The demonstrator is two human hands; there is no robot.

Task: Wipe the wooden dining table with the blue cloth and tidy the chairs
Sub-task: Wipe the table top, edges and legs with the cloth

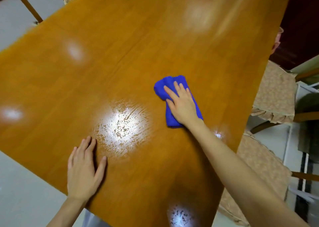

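While the right hand (pixel 183 104) presses flat, fingers straight, on the folded blue cloth (pixel 172 82) right of centre, the left hand (pixel 84 168) lies spread on the table (pixel 138 36) at lower left, holding nothing and probably bracing the reach. A wet sheen (pixel 122 126) glistens between them. Fabric-covered chairs (pixel 274 92) stand along the right edge, seemingly not yet tidied.

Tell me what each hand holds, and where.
Nothing gripped: right hand presses flat on the blue cloth, over its middle; left hand rests flat on the table.
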